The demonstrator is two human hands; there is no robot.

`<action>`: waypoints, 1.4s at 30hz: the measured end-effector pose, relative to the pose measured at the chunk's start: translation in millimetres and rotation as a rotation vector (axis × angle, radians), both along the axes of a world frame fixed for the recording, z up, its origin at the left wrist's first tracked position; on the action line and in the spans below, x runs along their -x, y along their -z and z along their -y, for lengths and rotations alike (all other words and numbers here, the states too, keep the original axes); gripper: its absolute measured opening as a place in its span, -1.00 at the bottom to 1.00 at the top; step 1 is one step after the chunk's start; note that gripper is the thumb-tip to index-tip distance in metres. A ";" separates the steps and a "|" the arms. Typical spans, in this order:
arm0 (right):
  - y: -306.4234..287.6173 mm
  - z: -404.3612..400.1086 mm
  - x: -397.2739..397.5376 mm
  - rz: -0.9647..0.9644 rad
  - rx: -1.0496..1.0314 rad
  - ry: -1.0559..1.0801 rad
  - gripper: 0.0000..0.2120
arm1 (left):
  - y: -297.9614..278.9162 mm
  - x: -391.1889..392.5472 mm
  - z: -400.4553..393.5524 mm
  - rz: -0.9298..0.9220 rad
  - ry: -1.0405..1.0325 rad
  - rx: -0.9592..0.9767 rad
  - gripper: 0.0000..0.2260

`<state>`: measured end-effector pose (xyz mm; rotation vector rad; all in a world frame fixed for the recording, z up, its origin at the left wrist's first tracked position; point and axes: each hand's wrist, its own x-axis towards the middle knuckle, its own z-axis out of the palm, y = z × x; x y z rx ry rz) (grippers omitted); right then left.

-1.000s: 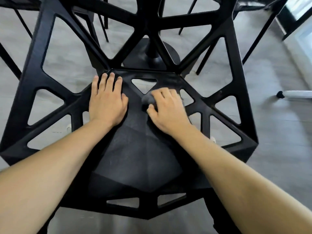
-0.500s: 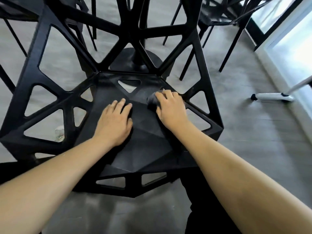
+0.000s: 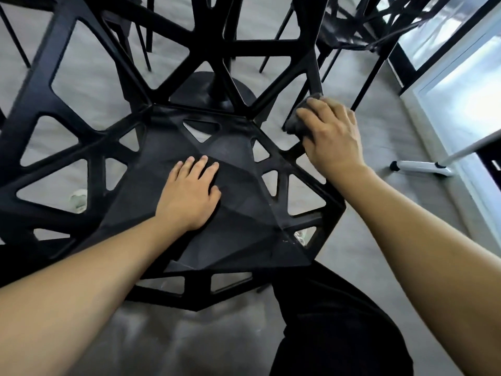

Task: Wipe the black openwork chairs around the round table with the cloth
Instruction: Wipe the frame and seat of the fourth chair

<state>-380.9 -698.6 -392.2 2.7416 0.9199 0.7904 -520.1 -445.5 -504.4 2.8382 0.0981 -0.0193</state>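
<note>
A black openwork chair point(image 3: 244, 213) fills the middle of the head view, its faceted seat facing me and its latticed back rising beyond. My left hand point(image 3: 189, 194) lies flat on the seat, fingers straight. My right hand point(image 3: 330, 137) grips a dark grey cloth point(image 3: 296, 122) and presses it against the right side strut of the chair, where the back meets the seat edge. Most of the cloth is hidden under my fingers.
The round table's black pedestal base point(image 3: 214, 90) stands behind the chair back. Another black chair point(image 3: 360, 25) is at the upper right. A white stand foot point(image 3: 423, 166) lies on the grey floor at right, beside a glass door point(image 3: 461, 85). My dark trouser leg point(image 3: 339, 321) is below.
My right hand has carried the cloth from the rear of the seat out and up to the right side strut. My left hand slid back toward the seat's middle. The view shifted right.
</note>
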 end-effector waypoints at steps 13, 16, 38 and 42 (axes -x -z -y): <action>56.4 -42.0 61.1 -0.447 0.068 0.063 -0.62 | -1.2 -0.8 -0.2 0.002 -0.003 0.025 -0.49; 54.9 -30.7 79.7 -0.391 0.030 0.199 -0.66 | -2.2 0.6 -1.5 -0.013 -0.001 0.030 -0.49; 89.6 -121.5 -45.3 -0.339 -0.011 0.104 -0.70 | 4.5 0.9 -0.5 0.053 0.029 -0.017 -0.51; 81.4 -94.7 2.3 -0.428 -0.045 0.004 -0.66 | 2.7 -1.6 -2.5 0.032 0.043 0.012 -0.51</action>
